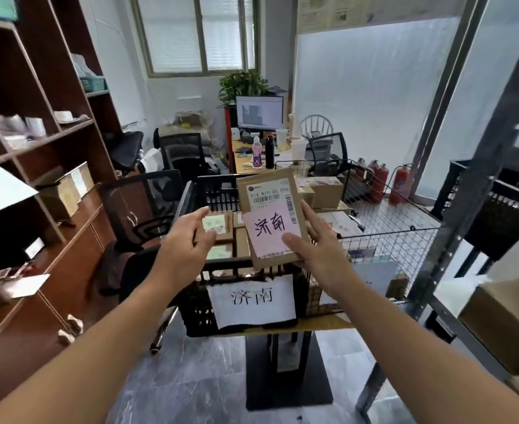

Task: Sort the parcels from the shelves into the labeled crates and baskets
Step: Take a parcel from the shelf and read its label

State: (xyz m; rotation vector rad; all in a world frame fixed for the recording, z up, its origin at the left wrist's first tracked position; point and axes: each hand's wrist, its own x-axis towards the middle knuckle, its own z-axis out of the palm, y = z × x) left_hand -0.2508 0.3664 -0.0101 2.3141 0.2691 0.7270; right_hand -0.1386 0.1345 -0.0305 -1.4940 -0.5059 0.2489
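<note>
- Parcel in hand: you've got a flat brown cardboard mailer (272, 220) w/ a printed white barcode label up top and a pink handwritten slip reading 济南 (271, 233) on its lower half, held up over the black plastic lattice crate (190, 191)
- Step, as I judge it: check-and-drop; the white paper sign w/ 济南 on the crate's front wall (254, 299) matches the slip, so this looks like the right bin
- Your right hand (314, 247) is clamped on the mailer at its right edge and lower corner, thumb on the front over the slip's corner, fingers behind and along the side
- Your left hand (187, 237) is apart, fingers loosely spread, just beside the mailer's left edge, not touching it; holds nothing
- Crate already carries brown cardboard boxes w/ pale labels (220, 229), packed near the top
- Next move calls for lowering the mailer and laying it flat on those boxes, then letting go w/ the right; the left can steady if needed
- Watch-out: silver wire mesh basket (405, 234) sits right beside the crate on the right; its own sign is blurred, can't read it, so keep the drop inside the black walls
</note>
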